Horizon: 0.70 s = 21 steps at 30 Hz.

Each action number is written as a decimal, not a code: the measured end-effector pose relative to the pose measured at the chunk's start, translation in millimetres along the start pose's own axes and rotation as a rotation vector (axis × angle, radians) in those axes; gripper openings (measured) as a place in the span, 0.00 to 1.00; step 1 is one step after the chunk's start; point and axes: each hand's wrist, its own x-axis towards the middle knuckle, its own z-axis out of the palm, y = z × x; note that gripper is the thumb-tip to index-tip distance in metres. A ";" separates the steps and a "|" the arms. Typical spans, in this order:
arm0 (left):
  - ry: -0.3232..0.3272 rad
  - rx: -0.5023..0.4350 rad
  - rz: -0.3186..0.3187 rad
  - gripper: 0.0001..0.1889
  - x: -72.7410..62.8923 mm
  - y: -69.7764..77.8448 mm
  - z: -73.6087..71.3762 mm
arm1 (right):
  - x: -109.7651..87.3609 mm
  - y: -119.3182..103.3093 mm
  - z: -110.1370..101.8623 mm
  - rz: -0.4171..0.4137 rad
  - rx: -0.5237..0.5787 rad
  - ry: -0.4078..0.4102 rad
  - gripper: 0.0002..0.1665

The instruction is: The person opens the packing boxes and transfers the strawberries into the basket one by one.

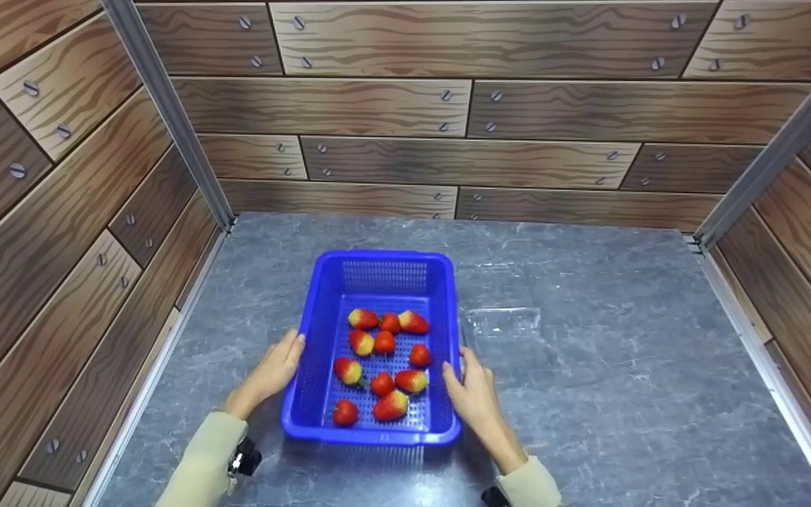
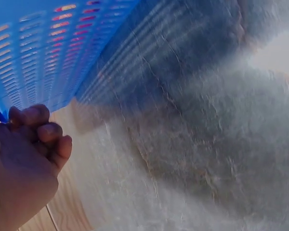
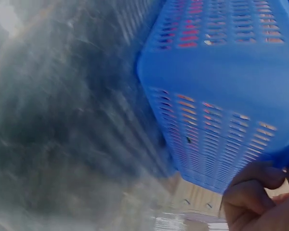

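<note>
A blue plastic basket [image 1: 370,434] with slotted walls stands lengthwise before me in the head view. Several red strawberries [image 1: 389,406], some with yellow ends, lie spread over its floor. My left hand [image 1: 272,370] grips the rim on the left side; in the left wrist view its fingers [image 2: 50,132] curl under the edge beside the slotted wall. On the opposite side, my right hand [image 1: 476,394] holds the rim, thumb on top and the other fingers outside. The right wrist view shows those fingers [image 3: 250,192] bent below the rim, near the basket wall [image 3: 207,72].
Just right of the basket, a clear plastic container [image 1: 504,322] rests on the grey marbled tabletop [image 1: 624,352]. Wood-patterned panels [image 1: 377,105] enclose the back and both sides, with metal strips [image 1: 764,380] along the table's side edges.
</note>
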 end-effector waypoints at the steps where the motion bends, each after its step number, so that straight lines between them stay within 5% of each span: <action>1: 0.011 0.001 0.006 0.15 0.2 0.4 0.4 | -0.6 0.7 1.0 0.003 0.024 0.004 0.19; 13: 0.065 0.048 0.048 0.13 12.0 -2.2 1.5 | 8.6 3.0 5.2 -0.057 -0.007 0.065 0.19; 17: 0.057 0.079 0.045 0.13 12.6 -1.9 1.6 | 12.2 -0.6 -6.8 -0.219 -0.155 0.151 0.16; 21: 0.048 0.116 -0.037 0.15 8.2 6.1 0.3 | 21.1 0.5 -38.1 -0.393 -0.313 0.318 0.20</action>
